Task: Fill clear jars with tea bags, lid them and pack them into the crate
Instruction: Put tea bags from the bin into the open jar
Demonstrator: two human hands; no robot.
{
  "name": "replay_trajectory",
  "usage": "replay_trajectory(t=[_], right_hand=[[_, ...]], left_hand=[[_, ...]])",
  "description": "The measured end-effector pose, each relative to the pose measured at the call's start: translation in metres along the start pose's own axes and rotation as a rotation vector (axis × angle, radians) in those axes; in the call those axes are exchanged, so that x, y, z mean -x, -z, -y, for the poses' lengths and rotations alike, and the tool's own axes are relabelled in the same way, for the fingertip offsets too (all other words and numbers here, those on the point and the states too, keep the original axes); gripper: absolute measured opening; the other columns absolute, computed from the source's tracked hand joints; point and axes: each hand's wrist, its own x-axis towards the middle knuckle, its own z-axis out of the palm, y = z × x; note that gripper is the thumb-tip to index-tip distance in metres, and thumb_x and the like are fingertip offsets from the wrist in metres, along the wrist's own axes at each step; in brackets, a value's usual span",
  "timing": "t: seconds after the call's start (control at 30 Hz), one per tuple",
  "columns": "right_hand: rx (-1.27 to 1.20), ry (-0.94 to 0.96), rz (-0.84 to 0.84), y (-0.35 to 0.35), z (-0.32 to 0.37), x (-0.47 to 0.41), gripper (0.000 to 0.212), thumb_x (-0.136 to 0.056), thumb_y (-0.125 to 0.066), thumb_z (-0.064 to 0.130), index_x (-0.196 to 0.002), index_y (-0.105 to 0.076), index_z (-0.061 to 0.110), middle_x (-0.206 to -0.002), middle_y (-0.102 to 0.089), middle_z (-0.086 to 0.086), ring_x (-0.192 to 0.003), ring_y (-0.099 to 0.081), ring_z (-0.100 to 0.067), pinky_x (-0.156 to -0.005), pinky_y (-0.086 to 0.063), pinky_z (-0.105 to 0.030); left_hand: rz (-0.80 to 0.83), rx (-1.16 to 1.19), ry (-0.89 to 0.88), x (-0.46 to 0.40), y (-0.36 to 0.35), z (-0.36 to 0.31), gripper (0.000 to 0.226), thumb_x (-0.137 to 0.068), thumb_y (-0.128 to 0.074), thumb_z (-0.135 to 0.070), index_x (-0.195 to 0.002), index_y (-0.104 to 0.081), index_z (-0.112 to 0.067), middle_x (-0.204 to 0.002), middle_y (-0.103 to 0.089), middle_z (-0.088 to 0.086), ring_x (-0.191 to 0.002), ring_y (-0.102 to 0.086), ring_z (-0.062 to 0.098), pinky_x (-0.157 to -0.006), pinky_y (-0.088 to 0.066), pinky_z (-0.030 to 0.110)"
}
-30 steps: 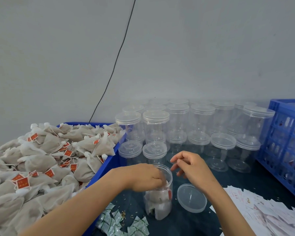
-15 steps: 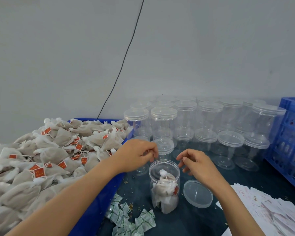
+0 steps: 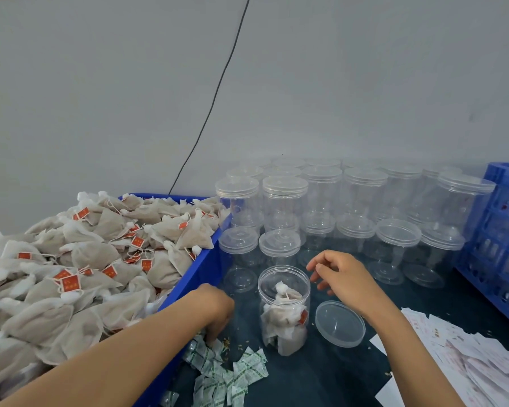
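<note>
Open jar (image 3: 284,306), part-filled with tea bags (image 3: 282,318), stands upright mid-counter, its lid (image 3: 340,323) lying just right. Left hand (image 3: 215,309) reaches down into green sachets (image 3: 227,368) at the front edge; finger grasp cannot be determined. Right hand (image 3: 343,279) hovers beside the jar rim, fingers loosely curled, holding nothing.

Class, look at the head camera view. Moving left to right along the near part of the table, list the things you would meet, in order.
Blue bin of tea bags → left hand on the green-and-white sachets → open jar partly filled with tea bags → loose lid → right hand → white paper slips → blue crate.
</note>
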Motion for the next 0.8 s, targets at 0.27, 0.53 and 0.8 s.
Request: replay_trajectory(t=[0.27,0.53,0.8], right_hand=[[0.019,0.0,0.015,0.003,0.0,0.002,0.02,-0.098,-0.046,0.013,-0.091,-0.063,0.021,-0.085,-0.068,0.005,-0.075,-0.065,-0.007,-0.064,-0.047,-0.017],[0.015,-0.017,0.006,0.007,-0.003,0.001,0.02,-0.098,-0.046,0.014,-0.091,-0.062,0.022,-0.086,-0.067,0.005,-0.076,-0.064,-0.007,-0.062,-0.045,-0.016],[0.011,-0.047,-0.004,0.013,-0.009,-0.002,0.021,-0.098,-0.047,0.014,-0.087,-0.063,0.023,-0.084,-0.068,0.004,-0.075,-0.066,-0.01,-0.064,-0.046,-0.019]], left_hand=[[-0.042,-0.044,-0.058,-0.003,-0.003,-0.007,0.041,-0.081,-0.075,-0.036,-0.112,-0.068,-0.01,-0.085,-0.058,-0.002,-0.11,-0.061,0.025,-0.09,-0.048,0.037],[-0.784,0.209,0.272,0.009,0.025,0.011,0.018,-0.098,-0.05,-0.026,-0.107,-0.058,-0.013,-0.103,-0.067,0.005,-0.093,-0.064,0.023,-0.073,-0.044,0.031],[-1.134,0.482,-0.055,0.013,0.029,-0.017,0.025,-0.099,-0.047,-0.019,-0.122,-0.037,-0.022,-0.088,-0.062,-0.007,-0.071,-0.055,0.011,-0.06,-0.041,0.022]])
